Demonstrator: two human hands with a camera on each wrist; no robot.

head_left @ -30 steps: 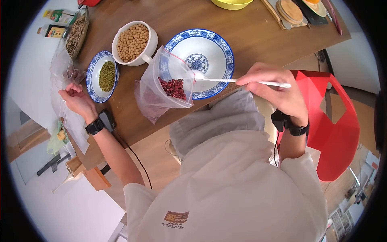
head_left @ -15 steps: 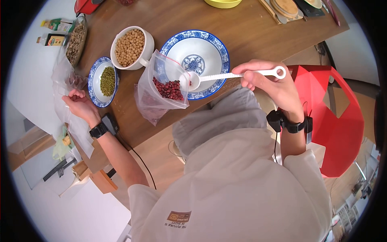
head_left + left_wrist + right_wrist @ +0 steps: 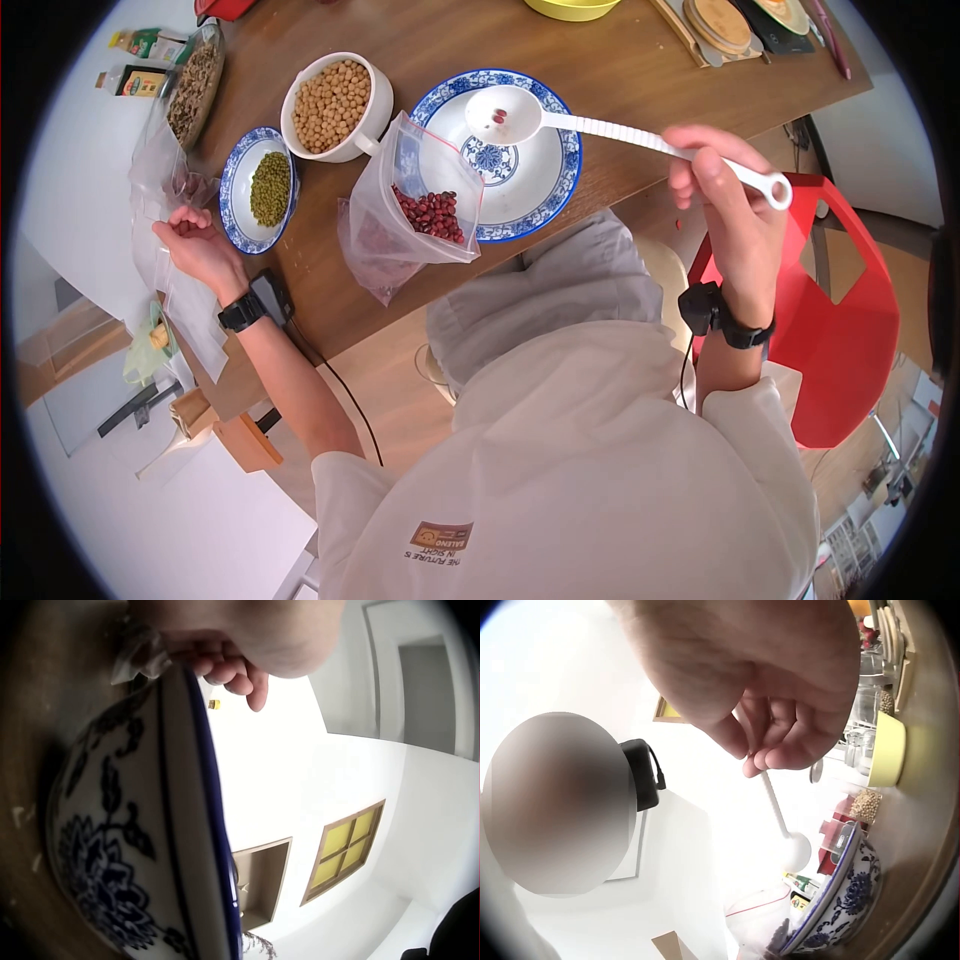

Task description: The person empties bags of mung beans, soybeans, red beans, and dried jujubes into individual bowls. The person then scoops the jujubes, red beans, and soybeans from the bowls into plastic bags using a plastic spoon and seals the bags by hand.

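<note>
My right hand (image 3: 738, 215) pinches the handle of a white spoon (image 3: 505, 115), whose bowl holds a few red beans above the large blue-and-white bowl (image 3: 540, 200). The same hand (image 3: 757, 682) and spoon (image 3: 776, 810) show in the right wrist view. A clear zip bag (image 3: 375, 220) with dark red beans (image 3: 432, 216) leans open at the large bowl's near left rim. My left hand (image 3: 200, 250), fingers loosely curled and holding nothing, rests beside the small patterned dish (image 3: 235, 200) of green beans (image 3: 270, 190); in the left wrist view the hand (image 3: 247, 637) is above that dish's rim (image 3: 199, 750).
A white cup (image 3: 375, 105) of chickpeas stands behind the bag. At the far left are a long glass dish (image 3: 196, 85), bottles (image 3: 140, 80) and plastic wrapping (image 3: 150, 200). A yellow bowl (image 3: 572, 8) and wooden lids (image 3: 718, 25) lie at the back; a red chair (image 3: 840, 330) is at right.
The spoon has moved from the bag's mouth up over the large bowl, and now shows a few beans in it. My right hand has shifted right. My left hand has hardly moved.
</note>
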